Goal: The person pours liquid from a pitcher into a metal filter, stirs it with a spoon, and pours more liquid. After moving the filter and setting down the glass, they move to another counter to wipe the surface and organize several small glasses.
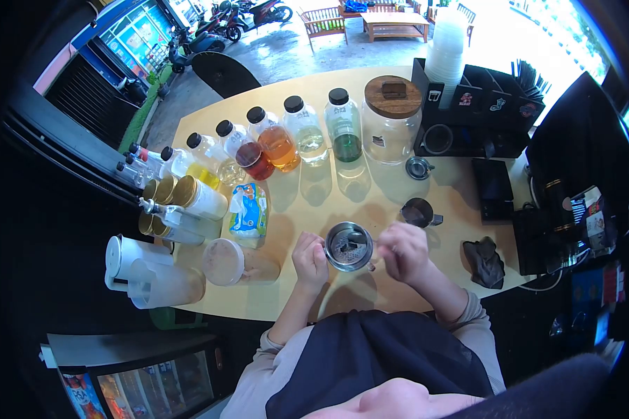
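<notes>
Close in, just above the near edge of the table [272,306], a metal cup [349,246] is gripped at its side by the left hand [309,258], presumably so that it is steadied; its open mouth is turned up to view, and something dark is glimpsed inside. Just beside its other side the right hand [403,251] is held, blurred, fingers seemingly bent; whether anything is pinched there cannot be told.

To the left, a pale-lidded tub [223,262] is tilted in view by the lens. To the right a dark cloth [483,262] is left crumpled, likely kept within reach for wiping. Beyond the hands, a metal pitcher [417,212] is set down, and a blue-and-green pack [247,211] is seen; its print cannot be read.

Farther out, black-capped bottles, the orange one [278,148] among them, are lined along the far edge, probably so that colours can be told apart quickly. Their markings are too small to be read. Beside them a wooden-lidded jar [385,133] is placed, then a black organiser [476,115], decorated with stickers whose wording cannot be made out.
</notes>
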Tool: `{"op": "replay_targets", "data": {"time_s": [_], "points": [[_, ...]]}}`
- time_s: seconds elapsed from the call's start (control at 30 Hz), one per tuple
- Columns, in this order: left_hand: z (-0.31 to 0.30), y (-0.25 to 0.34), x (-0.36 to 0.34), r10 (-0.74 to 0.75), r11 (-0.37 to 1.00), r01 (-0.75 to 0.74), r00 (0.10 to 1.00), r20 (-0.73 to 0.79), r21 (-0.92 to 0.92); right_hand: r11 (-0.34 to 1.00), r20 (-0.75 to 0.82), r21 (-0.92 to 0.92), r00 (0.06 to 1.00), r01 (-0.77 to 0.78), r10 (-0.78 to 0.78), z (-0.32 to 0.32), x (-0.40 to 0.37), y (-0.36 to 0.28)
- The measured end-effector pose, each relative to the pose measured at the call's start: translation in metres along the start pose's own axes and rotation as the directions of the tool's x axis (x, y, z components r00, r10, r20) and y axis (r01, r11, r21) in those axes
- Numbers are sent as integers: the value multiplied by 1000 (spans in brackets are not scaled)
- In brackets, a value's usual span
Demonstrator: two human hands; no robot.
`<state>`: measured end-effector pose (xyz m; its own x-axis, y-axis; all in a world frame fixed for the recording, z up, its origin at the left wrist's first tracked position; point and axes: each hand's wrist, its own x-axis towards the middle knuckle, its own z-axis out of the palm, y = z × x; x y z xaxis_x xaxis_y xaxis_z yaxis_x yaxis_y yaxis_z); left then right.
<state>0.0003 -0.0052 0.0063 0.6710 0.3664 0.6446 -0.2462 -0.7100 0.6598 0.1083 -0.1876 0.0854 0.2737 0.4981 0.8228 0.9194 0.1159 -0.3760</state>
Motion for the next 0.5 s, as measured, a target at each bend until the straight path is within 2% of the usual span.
{"op": "replay_targets", "data": {"time_s": [0.03,0.07,0.13,0.17,0.2,0.27,0.3,0.33,0.37,0.4,0.47,0.5], "points": [[0,0,0,0,1000,0,1000,-1,1,995,-72,32,993,-96,98,2,-2,3],[0,-1,-1,-4,1000,4,1000,7,3,995,-72,33,993,-96,98,4,-4,5],[-1,-1,-1,-9,1000,9,1000,14,7,883,-164,210,876,-419,454,7,-11,6],[-1,-2,0,-6,1000,6,1000,12,5,851,-177,288,849,-440,498,8,-12,8],[0,-2,-1,-2,1000,2,1000,11,4,851,-176,288,849,-440,499,8,-12,9],[0,-4,-2,-1,1000,1,1000,7,1,889,-192,295,890,-350,414,5,-12,10],[1,-4,-2,1,1000,-1,1000,3,0,933,-165,251,938,-258,304,2,-12,12],[1,-3,-2,1,1000,-1,1000,4,0,933,-165,251,938,-259,305,0,-10,12],[0,-2,-1,-1,1000,1,1000,5,-5,975,-115,205,987,-90,115,-2,-8,12],[0,-2,-1,-3,1000,3,1000,6,-10,982,-55,169,995,86,-77,-4,-6,11],[0,-2,-2,-5,1000,5,1000,5,-11,977,-19,172,992,129,-128,-7,-6,4],[0,-1,-2,-8,1000,8,1000,4,-12,965,4,126,972,231,-233,-8,-5,-1]]}}
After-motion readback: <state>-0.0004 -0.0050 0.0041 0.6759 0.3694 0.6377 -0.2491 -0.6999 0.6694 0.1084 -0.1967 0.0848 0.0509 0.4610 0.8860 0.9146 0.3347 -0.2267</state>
